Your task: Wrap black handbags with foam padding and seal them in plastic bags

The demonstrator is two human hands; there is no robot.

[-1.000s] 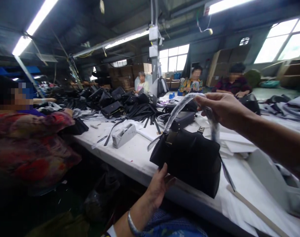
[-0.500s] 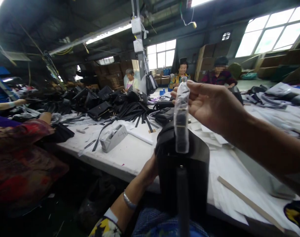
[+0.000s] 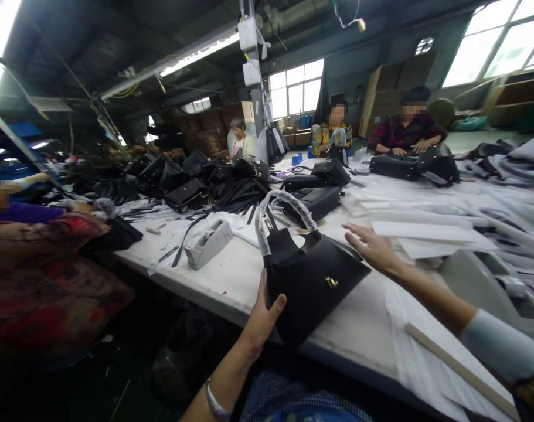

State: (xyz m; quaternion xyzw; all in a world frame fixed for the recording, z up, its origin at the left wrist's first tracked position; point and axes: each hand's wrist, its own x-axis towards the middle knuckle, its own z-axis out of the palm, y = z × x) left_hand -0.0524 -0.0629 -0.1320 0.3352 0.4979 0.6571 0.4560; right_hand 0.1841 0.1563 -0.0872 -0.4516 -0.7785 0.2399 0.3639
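Note:
My left hand (image 3: pixel 263 313) grips the lower left corner of a black handbag (image 3: pixel 314 280) with a small gold clasp. The bag lies tilted over the near edge of the white table (image 3: pixel 231 275). Its handle (image 3: pixel 281 208), wrapped in clear plastic, arches up behind it. My right hand (image 3: pixel 368 246) hovers just right of the bag with its fingers spread and nothing in it.
A grey tape dispenser (image 3: pixel 207 243) sits left of the bag. Several black bags and loose straps (image 3: pixel 214 181) are piled further back. White paper sheets (image 3: pixel 425 231) cover the right side. A person in a red patterned top (image 3: pixel 47 269) sits close on the left; others sit across the table.
My right hand has let go of the plastic-wrapped handle and dropped beside the bag. The bag has turned from end-on and now lies tilted on the table edge, front face showing.

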